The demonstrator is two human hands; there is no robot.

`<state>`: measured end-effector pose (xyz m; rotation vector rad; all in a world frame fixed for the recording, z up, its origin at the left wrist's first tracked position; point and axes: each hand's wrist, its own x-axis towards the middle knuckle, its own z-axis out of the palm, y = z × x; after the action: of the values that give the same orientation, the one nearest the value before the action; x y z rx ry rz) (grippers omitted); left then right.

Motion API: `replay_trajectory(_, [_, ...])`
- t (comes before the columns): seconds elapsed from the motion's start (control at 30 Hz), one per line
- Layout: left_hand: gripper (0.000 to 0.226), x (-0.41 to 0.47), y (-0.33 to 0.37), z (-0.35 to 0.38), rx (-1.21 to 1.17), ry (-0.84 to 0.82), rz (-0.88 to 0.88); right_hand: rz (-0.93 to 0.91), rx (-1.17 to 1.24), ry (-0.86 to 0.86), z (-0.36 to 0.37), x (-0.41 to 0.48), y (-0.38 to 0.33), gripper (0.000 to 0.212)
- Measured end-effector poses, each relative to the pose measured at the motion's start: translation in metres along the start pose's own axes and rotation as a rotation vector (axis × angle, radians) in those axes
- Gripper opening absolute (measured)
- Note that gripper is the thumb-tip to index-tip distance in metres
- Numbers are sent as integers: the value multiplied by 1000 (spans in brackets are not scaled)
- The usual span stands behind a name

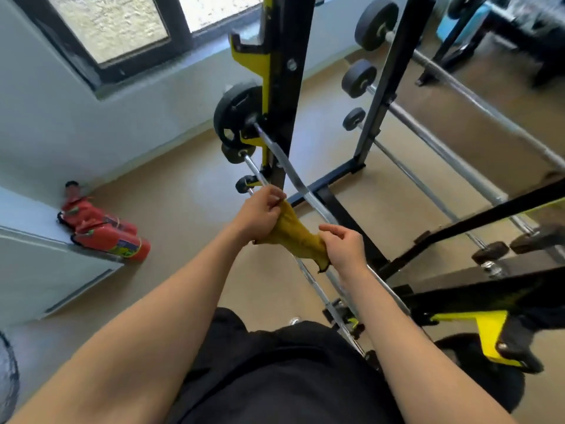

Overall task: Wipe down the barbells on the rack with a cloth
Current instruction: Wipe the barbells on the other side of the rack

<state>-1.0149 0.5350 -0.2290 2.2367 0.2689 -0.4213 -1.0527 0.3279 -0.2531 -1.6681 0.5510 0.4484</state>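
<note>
1. My left hand (260,213) is clenched on one end of the cloth (298,237), just left of the frame's centre, fingers curled over the bunched fabric.
2. My right hand (344,247) grips the other end, slightly lower and to the right, with the thumb lying along the top and a short tail of cloth hanging below the fist.
3. The cloth is yellow and pulled into a twisted band between my two hands.
4. It sits in front of the curved bar (293,175), which runs from the plate (237,114) at upper centre down toward the lower right; I cannot tell whether the cloth touches the bar.
5. A straight bar (255,172) lies just beside the curved one on its left, passing behind my hands and showing again below them.
6. Both bars rest on the black and yellow rack (284,71), whose upright rises through the top centre of the frame.
7. On the right of the frame more bars (443,148) with small dark plates lie one above another on a second upright.
8. Two red extinguishers (104,229) lie on the floor (171,209) at the left, against the pale wall (91,130) under the window (113,26).
9. My forearms reach up from the bottom edge, over my black clothing.
</note>
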Motion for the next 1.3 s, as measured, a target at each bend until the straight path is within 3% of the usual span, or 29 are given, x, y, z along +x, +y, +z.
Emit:
replay_trajectory(0.17, [40, 76, 9, -1, 43, -185, 130, -184, -102, 156, 13, 38, -9, 43])
replay_trajectory(0.3, [69, 132, 15, -3, 122, -352, 228, -308, -273, 379, 25, 70, -9, 48])
replay_trajectory(0.4, [83, 162, 16, 3, 272, -535, 336, -202, -412, 532, 35, 91, 0, 53])
replay_trajectory(0.53, [98, 192, 5, 25, 487, -724, 459, 60, -483, 546, 43, 110, 22, 48])
replay_trajectory(0.67, [88, 208, -1, 37, 592, -697, 531, 185, -767, 712, 48, 108, 30, 25])
replay_trajectory(0.73, [67, 215, 6, 37, 609, -588, 536, 34, -862, 643, 53, 114, 29, 31])
replay_trajectory(0.83, [42, 230, 15, 35, 616, -434, 585, -153, -927, 328, 71, 136, 24, 44])
replay_trajectory(1.03, [29, 251, 9, 33, 612, -325, 608, -89, -1338, 114, 84, 189, 3, 27])
replay_trajectory(1.17, [27, 245, 0, 43, 577, -304, 592, -112, -1212, -6, 72, 202, -5, 41])
replay_trajectory(1.3, [31, 233, 5, 66, 547, -308, 619, -137, -1130, 76, 63, 185, 12, 48])
